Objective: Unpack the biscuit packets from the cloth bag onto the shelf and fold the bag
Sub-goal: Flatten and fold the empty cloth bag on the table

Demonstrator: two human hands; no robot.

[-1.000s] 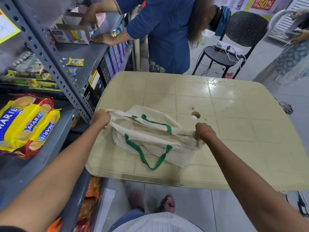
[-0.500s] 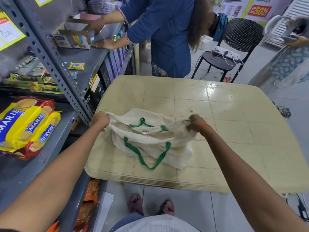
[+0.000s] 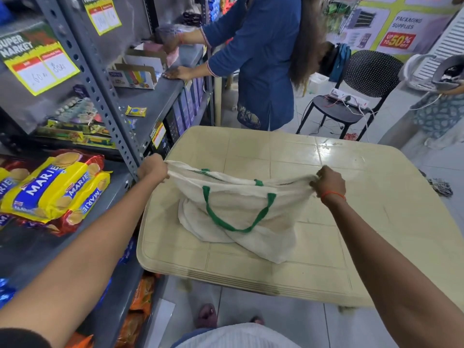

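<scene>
A cream cloth bag (image 3: 241, 212) with green handles hangs stretched above the beige plastic table (image 3: 326, 247), its lower part resting crumpled on the top. My left hand (image 3: 153, 169) grips the bag's left top corner near the shelf post. The right top corner is pinched in my right hand (image 3: 329, 183), which wears a red thread at the wrist. Yellow and red Marie biscuit packets (image 3: 52, 192) lie stacked on the grey metal shelf (image 3: 32, 249) at my left.
A person in a blue top (image 3: 261, 61) stands at the far end of the shelf rack, hands on a cardboard box (image 3: 135, 76). A black chair (image 3: 356, 96) with a power strip stands behind the table. More snack packets (image 3: 140, 297) fill the lower shelf.
Both hands have lifted the bag's top edge and pulled it apart, right hand moving right, so the bag is stretched wide instead of bunched on the table.
</scene>
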